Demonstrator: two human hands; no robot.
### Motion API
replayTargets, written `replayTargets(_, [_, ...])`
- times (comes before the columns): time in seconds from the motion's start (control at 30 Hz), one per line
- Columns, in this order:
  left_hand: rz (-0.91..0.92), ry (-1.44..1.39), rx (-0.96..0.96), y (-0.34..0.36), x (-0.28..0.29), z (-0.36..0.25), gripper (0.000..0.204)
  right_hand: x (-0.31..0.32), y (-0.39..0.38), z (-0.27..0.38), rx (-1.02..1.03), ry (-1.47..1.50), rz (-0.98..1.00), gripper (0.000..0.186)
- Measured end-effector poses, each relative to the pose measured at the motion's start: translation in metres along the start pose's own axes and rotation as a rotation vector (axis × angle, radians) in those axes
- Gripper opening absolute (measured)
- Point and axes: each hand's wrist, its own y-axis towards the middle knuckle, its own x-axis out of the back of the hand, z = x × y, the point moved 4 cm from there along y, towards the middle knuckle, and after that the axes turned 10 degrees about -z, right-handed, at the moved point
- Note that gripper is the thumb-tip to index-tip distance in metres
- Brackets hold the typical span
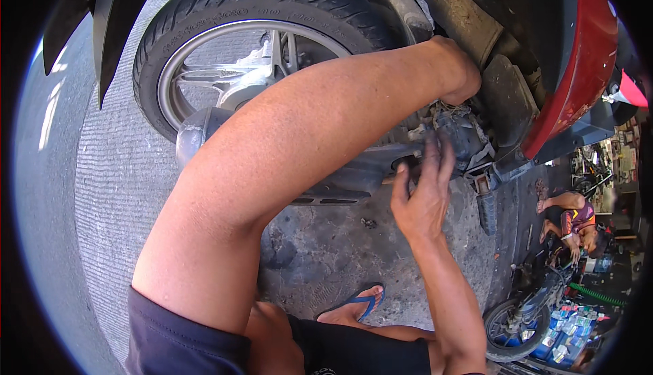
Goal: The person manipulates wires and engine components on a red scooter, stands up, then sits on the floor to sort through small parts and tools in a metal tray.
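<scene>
Dressed in a dark navy sleeve point(183, 334), short and loose, ending above the left elbow in a straight, plain hem. Bare along both forearms, down to a gloveless right hand point(423, 205). Covered lower down in black cloth point(367, 354), plain but for pale lettering cut off at the lower edge; hard to tell whether shorts or shirt. Shod in a flip-flop point(371, 299) with a blue, forking strap.

Counting two hands in all, one left hand point(462, 74) and one right hand point(423, 205); tallying two wheels, one near wheel point(248, 72) and one background wheel point(511, 354); noting one sandal point(372, 300), one co-worker point(578, 222) and one green hose point(597, 294).
</scene>
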Motion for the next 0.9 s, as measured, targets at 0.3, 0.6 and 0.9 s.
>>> replayTargets(0.3, [-0.091, 0.041, -0.06, -0.005, -0.006, 0.002, 0.038, 0.093, -0.059, -0.031, -0.236, 0.124, 1.063, 0.049])
replayTargets(0.6, [-0.192, 0.218, -0.123, -0.013, -0.018, 0.001, 0.026, 0.046, -0.338, -0.121, -0.534, -0.032, 0.077, 0.033])
replayTargets(0.9, [-0.423, 0.222, -0.236, -0.005, -0.039, 0.009, 0.025, -0.006, -0.387, -0.073, -0.61, 0.078, 0.165, 0.037])
